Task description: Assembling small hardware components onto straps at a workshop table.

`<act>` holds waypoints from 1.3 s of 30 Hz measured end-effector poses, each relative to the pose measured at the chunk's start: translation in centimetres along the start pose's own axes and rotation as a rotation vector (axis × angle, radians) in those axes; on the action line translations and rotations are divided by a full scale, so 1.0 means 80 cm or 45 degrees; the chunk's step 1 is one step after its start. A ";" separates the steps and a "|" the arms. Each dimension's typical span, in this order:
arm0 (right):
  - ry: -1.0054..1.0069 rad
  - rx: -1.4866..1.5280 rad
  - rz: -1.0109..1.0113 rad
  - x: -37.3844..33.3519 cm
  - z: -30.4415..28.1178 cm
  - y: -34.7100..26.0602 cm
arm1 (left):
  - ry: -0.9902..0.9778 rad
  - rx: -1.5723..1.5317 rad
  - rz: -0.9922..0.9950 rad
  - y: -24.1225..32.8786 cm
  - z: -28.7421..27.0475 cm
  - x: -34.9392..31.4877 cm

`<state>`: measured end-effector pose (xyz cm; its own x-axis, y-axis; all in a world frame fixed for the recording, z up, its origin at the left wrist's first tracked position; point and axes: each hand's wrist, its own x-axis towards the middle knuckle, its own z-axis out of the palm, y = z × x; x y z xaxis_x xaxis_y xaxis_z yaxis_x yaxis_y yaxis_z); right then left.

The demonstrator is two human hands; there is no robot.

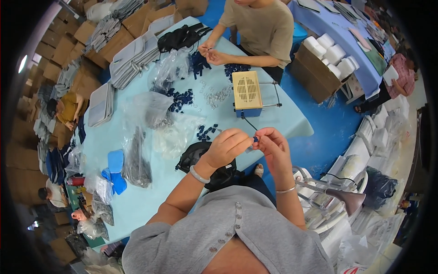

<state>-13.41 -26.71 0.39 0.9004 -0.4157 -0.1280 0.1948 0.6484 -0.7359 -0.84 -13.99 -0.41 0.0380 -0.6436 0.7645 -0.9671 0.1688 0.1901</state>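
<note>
A small dark blue tab [255, 139], apparently fabric, is pinched between my two hands above the table's near edge. My left hand [227, 147] is closed on it from the left, knuckles upward. From the right, my right hand [275, 153] grips it with thumb and fingertips. Whether a ring is threaded on the tab is too small to tell. A small pile of similar blue tabs [207, 132] lies just beyond my left hand. Below that hand is a black mesh bag [196, 155], partly hidden by my forearm. Loose clear rings [215, 95] are scattered farther off.
A cream and blue box-shaped device [246, 89] with a wire frame stands ahead. Across the light blue table [159, 196], a co-worker [260, 32] handles something small. Plastic bags [137, 157] and stacked grey panels [101, 104] lie left. A white fan [335, 194] stands right.
</note>
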 end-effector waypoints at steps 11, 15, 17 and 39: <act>0.056 -0.564 -0.384 0.010 -0.034 -0.033 | 0.107 -0.288 -0.380 0.018 0.053 0.047; 0.187 -0.857 -0.617 0.017 -0.044 -0.036 | 0.105 -0.717 -0.837 0.031 0.075 0.054; 0.205 -0.838 -0.566 0.017 -0.045 -0.039 | 0.111 -1.053 -1.028 0.032 0.081 0.057; 0.369 -0.837 -0.543 0.026 -0.069 -0.044 | 0.154 -1.197 -1.249 0.038 0.108 0.083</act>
<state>-14.37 -33.36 -0.96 0.6475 -0.7472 0.1500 0.1489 -0.0689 -0.9864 -5.69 -24.17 -0.07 0.6727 -0.7312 0.1130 0.0027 0.1551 0.9879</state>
